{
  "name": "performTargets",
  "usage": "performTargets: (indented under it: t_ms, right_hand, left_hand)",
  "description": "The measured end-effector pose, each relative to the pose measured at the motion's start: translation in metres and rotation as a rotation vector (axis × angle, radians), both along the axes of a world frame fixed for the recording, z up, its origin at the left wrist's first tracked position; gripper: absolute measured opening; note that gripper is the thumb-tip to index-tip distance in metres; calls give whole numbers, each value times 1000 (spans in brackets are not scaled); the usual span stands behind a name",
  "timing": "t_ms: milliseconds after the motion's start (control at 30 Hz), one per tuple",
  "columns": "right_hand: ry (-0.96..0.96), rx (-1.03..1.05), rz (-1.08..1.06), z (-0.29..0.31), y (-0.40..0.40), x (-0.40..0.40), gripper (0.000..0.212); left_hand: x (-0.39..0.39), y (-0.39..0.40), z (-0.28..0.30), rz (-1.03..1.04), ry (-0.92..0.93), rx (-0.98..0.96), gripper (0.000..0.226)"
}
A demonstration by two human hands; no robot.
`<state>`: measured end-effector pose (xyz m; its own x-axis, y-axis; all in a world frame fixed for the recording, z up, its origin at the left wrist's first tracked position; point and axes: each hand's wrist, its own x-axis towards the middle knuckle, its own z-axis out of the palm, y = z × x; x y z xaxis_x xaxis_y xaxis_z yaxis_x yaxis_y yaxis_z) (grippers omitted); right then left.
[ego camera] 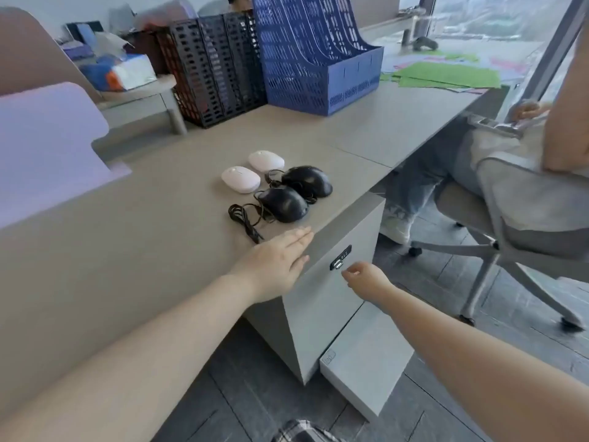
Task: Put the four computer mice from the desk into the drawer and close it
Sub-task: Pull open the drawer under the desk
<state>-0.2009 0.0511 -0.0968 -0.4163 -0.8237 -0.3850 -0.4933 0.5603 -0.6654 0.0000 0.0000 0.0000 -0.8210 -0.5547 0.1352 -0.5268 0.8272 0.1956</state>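
Two white wireless mice point(241, 179) point(266, 160) and two black wired mice point(283, 203) point(307, 180) lie together near the desk's front edge, their black cables point(243, 220) coiled to the left. My left hand point(276, 263) rests flat and open on the desk edge just in front of the mice. My right hand point(366, 279) hovers by the lock point(340, 257) on the grey drawer front point(322, 301), fingers curled and holding nothing. A lower drawer point(366, 362) stands pulled out.
Black point(210, 68) and blue point(318, 52) file racks stand at the back of the desk point(127, 250). Green paper sheets point(446, 76) lie at the far right. Another person sits on a grey office chair point(522, 199) to the right. A purple divider point(47, 148) is at left.
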Motion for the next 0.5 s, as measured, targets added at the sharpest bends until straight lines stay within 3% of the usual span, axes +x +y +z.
performTargets:
  t_ms: [200,500]
  right_hand:
    - [-194,24,-80,2,-14,8,41]
    - [-531,1,-349,-3,-32,13,19]
  left_hand:
    - [-7,-8,-3,57,35,1,46]
    - [-9,-10,-4,39,-16,-46,50]
